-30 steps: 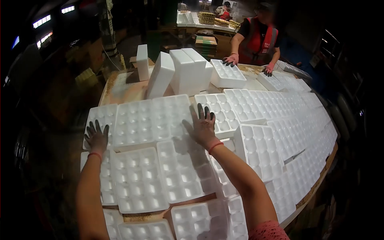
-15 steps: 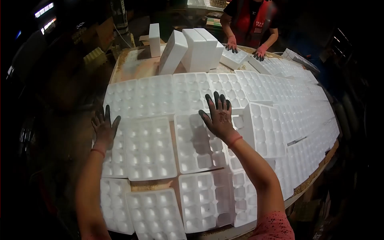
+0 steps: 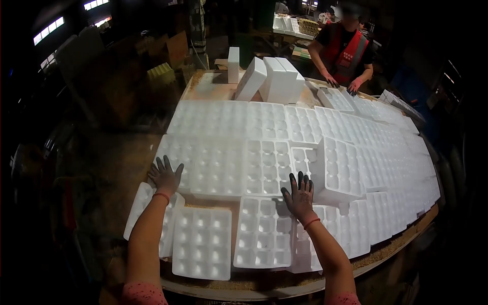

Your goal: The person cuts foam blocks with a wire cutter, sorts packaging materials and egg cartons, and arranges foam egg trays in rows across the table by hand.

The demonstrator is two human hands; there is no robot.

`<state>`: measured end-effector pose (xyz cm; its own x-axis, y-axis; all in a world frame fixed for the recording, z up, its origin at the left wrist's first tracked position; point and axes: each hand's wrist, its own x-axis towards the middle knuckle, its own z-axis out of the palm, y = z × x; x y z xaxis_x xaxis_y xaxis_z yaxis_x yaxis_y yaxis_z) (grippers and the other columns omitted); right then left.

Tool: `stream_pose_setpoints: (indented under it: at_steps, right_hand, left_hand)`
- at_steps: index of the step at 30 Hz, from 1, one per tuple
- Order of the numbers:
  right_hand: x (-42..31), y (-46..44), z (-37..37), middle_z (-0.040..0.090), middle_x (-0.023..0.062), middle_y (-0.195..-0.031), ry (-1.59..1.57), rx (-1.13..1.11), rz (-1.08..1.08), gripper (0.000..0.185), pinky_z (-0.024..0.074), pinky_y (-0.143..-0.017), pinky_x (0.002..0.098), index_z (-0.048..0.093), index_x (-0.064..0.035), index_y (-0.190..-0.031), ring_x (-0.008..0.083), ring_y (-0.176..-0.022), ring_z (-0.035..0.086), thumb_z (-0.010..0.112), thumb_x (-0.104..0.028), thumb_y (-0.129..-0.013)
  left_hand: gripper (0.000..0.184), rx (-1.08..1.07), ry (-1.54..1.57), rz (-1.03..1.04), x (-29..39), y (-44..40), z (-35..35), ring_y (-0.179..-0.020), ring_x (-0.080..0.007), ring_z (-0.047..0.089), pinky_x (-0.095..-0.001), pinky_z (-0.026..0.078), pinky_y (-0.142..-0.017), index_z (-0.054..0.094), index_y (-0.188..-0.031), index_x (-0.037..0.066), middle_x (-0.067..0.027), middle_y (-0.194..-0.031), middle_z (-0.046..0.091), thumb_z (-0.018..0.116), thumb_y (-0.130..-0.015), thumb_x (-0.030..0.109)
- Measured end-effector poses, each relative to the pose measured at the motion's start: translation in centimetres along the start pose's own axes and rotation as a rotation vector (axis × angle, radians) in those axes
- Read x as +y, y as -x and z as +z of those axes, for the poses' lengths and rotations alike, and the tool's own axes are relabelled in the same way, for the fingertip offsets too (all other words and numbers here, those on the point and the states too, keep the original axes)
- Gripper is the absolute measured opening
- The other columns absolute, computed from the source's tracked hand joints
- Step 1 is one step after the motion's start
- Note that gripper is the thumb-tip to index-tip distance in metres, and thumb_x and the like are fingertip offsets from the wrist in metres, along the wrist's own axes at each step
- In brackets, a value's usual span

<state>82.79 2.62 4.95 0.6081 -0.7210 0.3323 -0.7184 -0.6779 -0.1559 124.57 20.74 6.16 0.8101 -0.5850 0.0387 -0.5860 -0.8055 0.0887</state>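
Note:
White foam trays with rows of round hollows lie side by side over the table. My left hand (image 3: 165,176), in a dark-fingered glove, has its fingers spread at the left end of the middle row, on a foam tray (image 3: 175,152). My right hand (image 3: 299,194) is spread too, near the lower right corner of another tray (image 3: 267,165). Below the hands, in the front row, are a loose tray (image 3: 202,241) and a second one (image 3: 263,231). A raised tray (image 3: 343,165) sits on others to the right of my right hand.
Several white foam blocks (image 3: 277,79) stand upright at the table's far side. Across the table a co-worker (image 3: 348,51) in a red vest has both hands on a tray (image 3: 335,99). The wooden table edge (image 3: 234,294) curves along the front.
The middle-row trays have been pushed together and away from me, closing the gaps between them. Both hands moved along to that row's near edge. The camera view shifted, and the co-worker's hands moved closer together.

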Motion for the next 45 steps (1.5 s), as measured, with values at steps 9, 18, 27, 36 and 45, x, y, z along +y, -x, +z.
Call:
stream_pose_setpoints:
  at_steps: [9, 18, 27, 36, 45]
  right_hand:
    - [-12.7, 18.9, -9.2, 0.027, 0.0243, -0.15, -0.079, -0.088, 0.0, 0.068, 0.0189, -0.111, 0.0617, 0.044, -0.008, -0.141, 0.0459, -0.138, 0.026, 0.067, -0.034, -0.083]
    - [-22.5, 18.0, -7.6, 0.031, 0.0253, -0.148, -0.251, -0.061, -0.238, 0.076, 0.0204, -0.114, 0.056, 0.038, -0.0066, -0.143, 0.043, -0.138, 0.027, 0.064, -0.045, -0.083]
    - [-25.7, 12.9, 3.5, 0.039, 0.0236, -0.142, -0.079, -0.048, -0.134, 0.069, 0.0185, -0.116, 0.0543, 0.046, -0.0034, -0.136, 0.0421, -0.134, 0.033, 0.06, -0.047, -0.085]
    - [-15.5, 17.6, -7.1, 0.033, 0.0241, -0.147, 0.119, 0.256, 0.286, 0.07, 0.0203, -0.113, 0.0555, 0.037, -0.0062, -0.143, 0.0423, -0.135, 0.032, 0.06, -0.042, -0.087]
    - [-2.0, 20.7, -7.7, 0.041, 0.0233, -0.141, 0.374, 0.4, 0.557, 0.064, 0.0263, -0.108, 0.0561, 0.042, -0.0056, -0.139, 0.0414, -0.129, 0.04, 0.057, -0.043, -0.09]
  left_hand:
    - [0.075, -0.012, 0.026, 0.449, -19.4, 16.7, -4.5, -0.142, -0.045, 0.015, -0.0583, 0.008, -0.116, 0.028, -0.149, 0.008, -0.0196, -0.156, 0.02, 0.062, -0.088, 0.035]
    - [0.077, 0.004, 0.001, 0.674, -20.2, 18.5, -2.9, -0.141, -0.0433, 0.02, -0.0648, 0.014, -0.111, 0.034, -0.147, 0.016, -0.0164, -0.154, 0.024, 0.067, -0.082, 0.041]
    - [0.072, -0.015, -0.011, 0.866, -20.4, 18.9, -1.3, -0.138, -0.0419, 0.027, -0.0658, 0.014, -0.111, 0.045, -0.141, 0.014, -0.0187, -0.149, 0.033, 0.068, -0.08, 0.043]
    - [0.086, -0.077, -0.12, 0.668, -17.1, 17.9, -3.2, -0.145, -0.0392, 0.014, -0.0588, 0.01, -0.115, 0.025, -0.151, 0.012, -0.0197, -0.157, 0.016, 0.064, -0.082, 0.045]
    - [0.073, -0.094, -0.239, 0.696, -14.0, 16.6, -7.0, -0.142, -0.042, 0.021, -0.0556, 0.017, -0.115, 0.028, -0.149, 0.004, -0.0236, -0.155, 0.021, 0.048, -0.095, 0.049]
